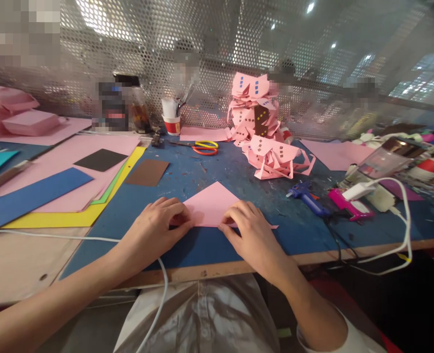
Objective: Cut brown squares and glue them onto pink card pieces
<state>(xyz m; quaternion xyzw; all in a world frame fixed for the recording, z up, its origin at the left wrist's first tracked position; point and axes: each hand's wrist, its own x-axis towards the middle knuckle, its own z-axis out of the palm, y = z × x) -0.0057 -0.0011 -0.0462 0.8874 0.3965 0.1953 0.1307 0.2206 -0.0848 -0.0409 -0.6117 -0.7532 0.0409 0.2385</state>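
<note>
A pink sheet of paper (211, 203) lies on the blue table mat in front of me, folded to a triangle with its point away from me. My left hand (165, 220) pinches the near edge toward its left corner, thumb against curled fingers. Farther right along that same edge, my right hand (248, 223) pinches the paper between thumb and fingers. A thin pink tip sticks out past the right hand. Both palms face down, and the left and right corners are partly hidden beneath the fingers.
Yellow-and-red-handled scissors (205, 147) lie beyond the paper, near a brown paper piece (148, 172). Folded pink paper pieces (255, 108) are stacked at the back. At right are a blue glue gun (308, 198) and a pink power strip (350, 205). A white cable (163, 284) hangs over the front edge.
</note>
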